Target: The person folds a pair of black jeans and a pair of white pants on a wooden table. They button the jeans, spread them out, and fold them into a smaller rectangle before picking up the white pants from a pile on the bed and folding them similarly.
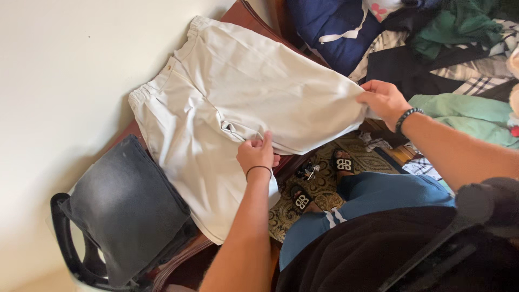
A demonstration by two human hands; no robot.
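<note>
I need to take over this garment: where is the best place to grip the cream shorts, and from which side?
Grip the cream shorts at the elasticated waistband, coming from the wall side. That gathered edge lies flat and free, while the left hand and right hand already pinch the leg hems.

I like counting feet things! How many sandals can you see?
2. One black sandal is on the patterned rug, just under the white shorts. The other sandal is nearer the person's blue-clad knee. Both are on feet; none seems hidden.
</note>
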